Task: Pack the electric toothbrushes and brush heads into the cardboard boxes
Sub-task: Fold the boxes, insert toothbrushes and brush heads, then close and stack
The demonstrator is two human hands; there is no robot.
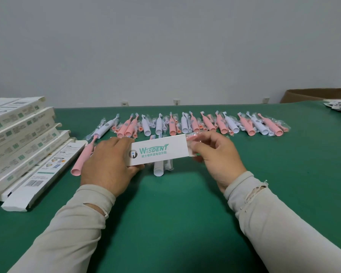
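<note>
Between the hands, the left hand [106, 164] grips one end of a white box [158, 152] while the right hand [215, 156] pinches a wrapped brush head [192, 137] at its open end, toothbrushes [205, 124] lined up on the green bench [175, 203] beyond.

The box [158, 152] held between the left hand [106, 166] and the right hand [217, 156] is white with teal lettering and a grey round logo. Beyond the hands, toothbrushes [185, 125] alternate pink and pale lilac-white. The desk [175, 213] is green. Left of the left hand, stacked boxes [18, 134] are white with small green patches.
</note>
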